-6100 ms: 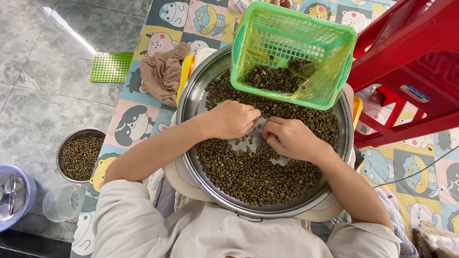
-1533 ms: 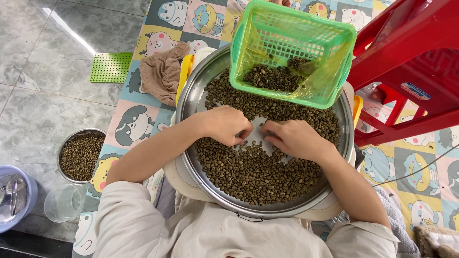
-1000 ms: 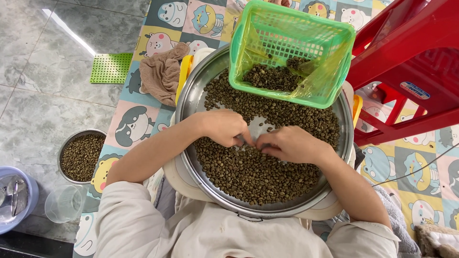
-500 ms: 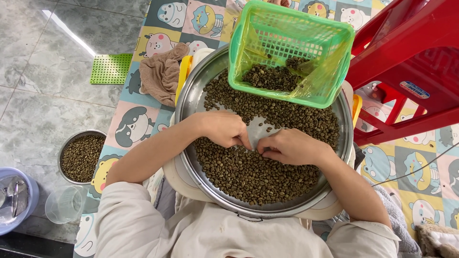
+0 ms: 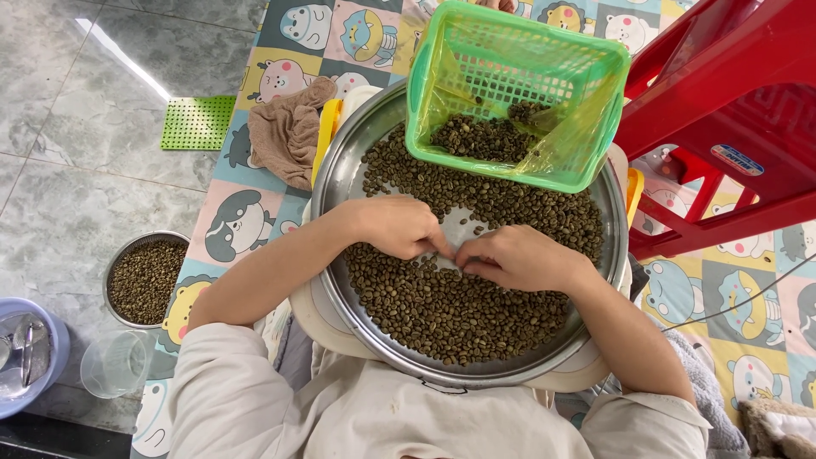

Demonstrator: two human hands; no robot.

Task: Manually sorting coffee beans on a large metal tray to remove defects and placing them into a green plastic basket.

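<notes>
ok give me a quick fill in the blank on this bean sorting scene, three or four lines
1. Both hands, left hand and right hand, rest in the round ____ tray of greenish coffee beans.
2. The green plastic mesh basket sits at the tray's ____ edge.
3. The small steel bowl of beans stands on the ____.
4. The chair at the right is ____.

Missing words: metal; far; floor; red
</notes>
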